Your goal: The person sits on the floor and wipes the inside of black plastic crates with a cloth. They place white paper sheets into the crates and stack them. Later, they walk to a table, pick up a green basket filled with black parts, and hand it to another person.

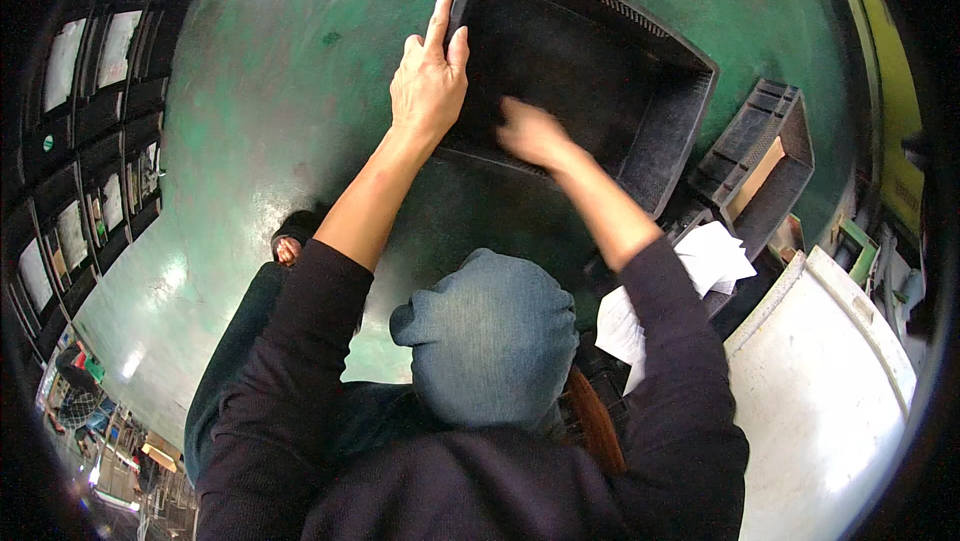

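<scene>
Two hands meet one black plastic crate (640,91) on the green floor (280,91) — it lies straight ahead, long axis running left to right. Left hand (428,76) clasps the crate's near-left corner; right hand (530,131) reaches inside, blurred, grip unreadable. White papers (715,256) lie right, beside a smaller crate (770,156) — cardboard inside.

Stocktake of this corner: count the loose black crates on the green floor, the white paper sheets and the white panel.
Black crates: 2, the large crate at both hands and the smaller crate
White paper sheets: count unclear
White panel: 1
Total: 3, plus sheets
</scene>
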A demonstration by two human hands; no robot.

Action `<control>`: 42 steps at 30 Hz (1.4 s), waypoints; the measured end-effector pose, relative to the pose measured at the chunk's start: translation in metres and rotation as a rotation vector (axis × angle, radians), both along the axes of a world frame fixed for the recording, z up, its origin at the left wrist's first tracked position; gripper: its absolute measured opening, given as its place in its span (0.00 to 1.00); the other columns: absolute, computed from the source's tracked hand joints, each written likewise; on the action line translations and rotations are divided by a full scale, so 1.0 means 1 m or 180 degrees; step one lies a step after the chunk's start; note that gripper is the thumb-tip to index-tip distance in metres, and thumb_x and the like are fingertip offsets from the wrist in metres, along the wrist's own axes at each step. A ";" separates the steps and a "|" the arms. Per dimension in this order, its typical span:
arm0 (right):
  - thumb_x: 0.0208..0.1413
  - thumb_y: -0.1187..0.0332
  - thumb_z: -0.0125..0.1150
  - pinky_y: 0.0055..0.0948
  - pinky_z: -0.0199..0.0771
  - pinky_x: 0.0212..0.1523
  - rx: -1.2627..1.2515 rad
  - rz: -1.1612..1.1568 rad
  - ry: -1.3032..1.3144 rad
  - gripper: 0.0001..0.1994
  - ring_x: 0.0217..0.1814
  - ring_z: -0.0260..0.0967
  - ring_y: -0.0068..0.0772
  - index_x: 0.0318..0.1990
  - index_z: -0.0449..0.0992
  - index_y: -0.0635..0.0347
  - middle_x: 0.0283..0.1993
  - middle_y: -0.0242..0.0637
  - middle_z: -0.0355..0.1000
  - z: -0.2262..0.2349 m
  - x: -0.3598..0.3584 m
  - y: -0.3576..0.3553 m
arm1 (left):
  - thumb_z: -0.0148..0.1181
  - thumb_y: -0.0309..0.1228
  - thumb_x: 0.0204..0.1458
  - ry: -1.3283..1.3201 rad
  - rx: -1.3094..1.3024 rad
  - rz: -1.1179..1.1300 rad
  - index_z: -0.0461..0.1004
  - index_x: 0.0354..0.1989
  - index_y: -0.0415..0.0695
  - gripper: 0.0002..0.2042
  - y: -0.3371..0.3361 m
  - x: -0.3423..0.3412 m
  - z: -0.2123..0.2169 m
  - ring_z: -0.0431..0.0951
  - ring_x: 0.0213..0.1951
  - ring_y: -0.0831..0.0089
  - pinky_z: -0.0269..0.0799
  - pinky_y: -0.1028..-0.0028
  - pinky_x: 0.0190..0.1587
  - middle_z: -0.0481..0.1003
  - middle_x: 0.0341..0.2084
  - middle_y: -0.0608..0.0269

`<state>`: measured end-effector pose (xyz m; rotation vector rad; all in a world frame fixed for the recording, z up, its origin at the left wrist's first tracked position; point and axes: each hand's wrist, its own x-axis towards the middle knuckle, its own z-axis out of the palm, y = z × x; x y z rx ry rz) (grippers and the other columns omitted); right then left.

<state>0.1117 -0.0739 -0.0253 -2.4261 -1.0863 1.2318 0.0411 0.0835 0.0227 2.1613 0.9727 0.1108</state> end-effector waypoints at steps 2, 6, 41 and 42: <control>0.52 0.63 0.49 0.44 0.70 0.48 0.0704 0.0813 0.0588 0.20 0.46 0.70 0.55 0.52 0.68 0.63 0.44 0.57 0.71 -0.008 -0.016 0.042 | 0.43 0.46 0.58 -0.0103 0.0238 -0.0035 0.51 0.65 0.64 0.25 0.001 -0.001 0.000 0.74 0.33 0.46 0.71 0.55 0.38 0.69 0.31 0.44; 0.52 0.59 0.46 0.47 0.72 0.42 -0.0468 0.0152 0.0306 0.19 0.43 0.71 0.54 0.48 0.69 0.61 0.40 0.54 0.73 0.041 0.001 -0.014 | 0.43 0.45 0.58 -0.0017 0.0238 -0.0069 0.51 0.64 0.67 0.24 0.001 -0.001 0.003 0.74 0.32 0.45 0.71 0.53 0.37 0.69 0.31 0.43; 0.50 0.63 0.49 0.45 0.71 0.46 0.0175 0.0065 0.0170 0.18 0.47 0.70 0.52 0.46 0.73 0.59 0.42 0.53 0.72 0.048 -0.019 0.022 | 0.42 0.47 0.58 0.0104 -0.0076 -0.0041 0.52 0.64 0.69 0.23 -0.007 0.006 0.000 0.73 0.38 0.46 0.68 0.53 0.44 0.70 0.33 0.44; 0.50 0.63 0.48 0.45 0.71 0.46 0.0092 0.0253 0.0260 0.17 0.48 0.70 0.52 0.47 0.73 0.57 0.42 0.54 0.72 0.046 -0.023 0.034 | 0.42 0.47 0.58 0.0027 0.0033 -0.0030 0.52 0.64 0.70 0.23 -0.007 0.005 -0.003 0.73 0.38 0.45 0.69 0.54 0.43 0.70 0.34 0.43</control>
